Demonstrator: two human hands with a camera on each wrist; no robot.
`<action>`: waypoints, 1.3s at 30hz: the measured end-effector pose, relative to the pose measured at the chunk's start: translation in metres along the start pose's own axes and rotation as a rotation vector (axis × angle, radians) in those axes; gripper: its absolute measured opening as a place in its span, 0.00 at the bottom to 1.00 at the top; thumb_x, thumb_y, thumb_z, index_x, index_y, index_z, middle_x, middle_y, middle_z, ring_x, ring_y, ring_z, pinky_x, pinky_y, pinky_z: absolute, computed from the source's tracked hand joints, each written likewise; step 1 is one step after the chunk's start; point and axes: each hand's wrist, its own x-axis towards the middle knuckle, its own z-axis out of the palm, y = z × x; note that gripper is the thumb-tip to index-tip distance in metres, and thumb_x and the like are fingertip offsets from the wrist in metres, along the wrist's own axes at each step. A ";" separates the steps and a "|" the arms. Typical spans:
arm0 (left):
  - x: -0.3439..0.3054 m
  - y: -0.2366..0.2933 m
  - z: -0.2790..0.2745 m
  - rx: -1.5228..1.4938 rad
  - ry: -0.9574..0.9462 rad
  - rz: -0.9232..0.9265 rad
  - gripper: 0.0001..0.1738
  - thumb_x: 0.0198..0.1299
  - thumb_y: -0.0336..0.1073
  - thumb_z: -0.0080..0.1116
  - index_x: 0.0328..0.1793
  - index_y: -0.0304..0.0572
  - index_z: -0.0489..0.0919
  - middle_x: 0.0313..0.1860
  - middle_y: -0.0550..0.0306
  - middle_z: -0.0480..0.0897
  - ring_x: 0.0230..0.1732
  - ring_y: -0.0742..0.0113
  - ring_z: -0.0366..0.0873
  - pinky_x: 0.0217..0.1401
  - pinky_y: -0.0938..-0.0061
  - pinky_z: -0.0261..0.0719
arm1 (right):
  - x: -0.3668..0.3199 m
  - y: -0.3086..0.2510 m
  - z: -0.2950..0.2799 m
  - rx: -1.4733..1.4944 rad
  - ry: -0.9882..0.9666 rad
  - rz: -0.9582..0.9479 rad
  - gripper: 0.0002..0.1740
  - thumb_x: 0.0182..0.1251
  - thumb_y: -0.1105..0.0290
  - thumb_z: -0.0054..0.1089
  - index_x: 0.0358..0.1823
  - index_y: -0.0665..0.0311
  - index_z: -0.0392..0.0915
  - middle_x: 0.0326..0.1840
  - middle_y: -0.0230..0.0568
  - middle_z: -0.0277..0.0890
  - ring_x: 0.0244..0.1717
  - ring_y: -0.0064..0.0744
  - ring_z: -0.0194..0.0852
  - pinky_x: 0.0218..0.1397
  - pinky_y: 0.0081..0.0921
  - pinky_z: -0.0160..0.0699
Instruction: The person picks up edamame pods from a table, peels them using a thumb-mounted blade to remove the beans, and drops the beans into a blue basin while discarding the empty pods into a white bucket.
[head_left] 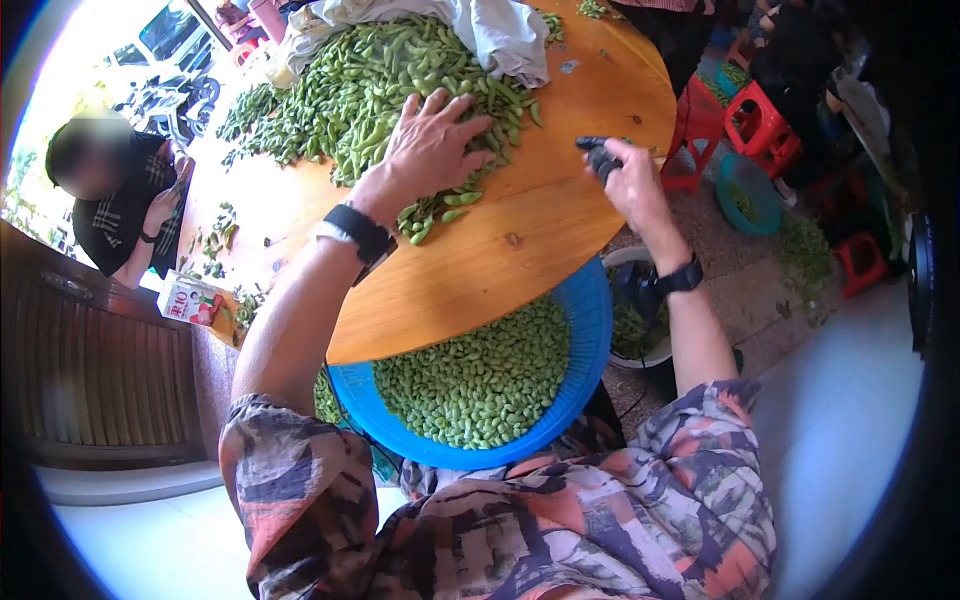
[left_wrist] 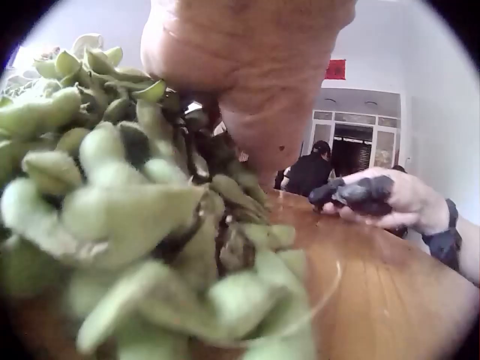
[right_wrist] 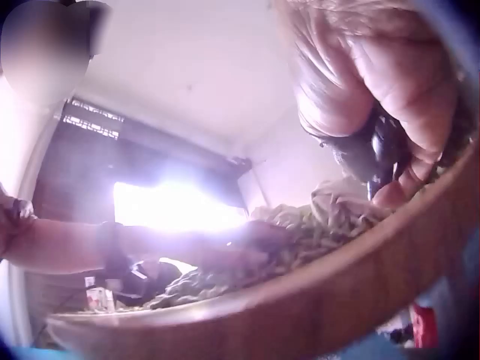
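My left hand [head_left: 435,145] rests on the near side of a big heap of green soybean pods [head_left: 350,85], fingers spread. In the left wrist view, pods [left_wrist: 135,202] fill the space below the palm. My right hand [head_left: 635,190] is over the table's right edge, apart from the heap. Black coverings [left_wrist: 360,193] wrap some of its fingers, which are loosely bent, with nothing seen held in them. Below the near table edge, a blue basin [head_left: 595,335] holds many shelled green beans [head_left: 480,385].
The round wooden table [head_left: 520,240] carries a white cloth [head_left: 505,45] behind the heap and a carton [head_left: 188,300] at left. A pale bucket [head_left: 655,357] stands below the right arm. Red stools [head_left: 765,125] and a teal basin [head_left: 762,212] are farther right. Another person [head_left: 115,225] sits at left.
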 end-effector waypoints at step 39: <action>-0.151 0.036 -0.064 -0.557 0.226 -0.162 0.17 0.47 0.20 0.62 0.45 0.43 0.84 0.47 0.53 0.83 0.55 0.48 0.78 0.56 0.59 0.78 | 0.010 -0.083 0.039 -0.152 -0.419 -0.187 0.21 0.55 0.82 0.46 0.50 0.74 0.78 0.33 0.47 0.77 0.31 0.31 0.75 0.36 0.27 0.73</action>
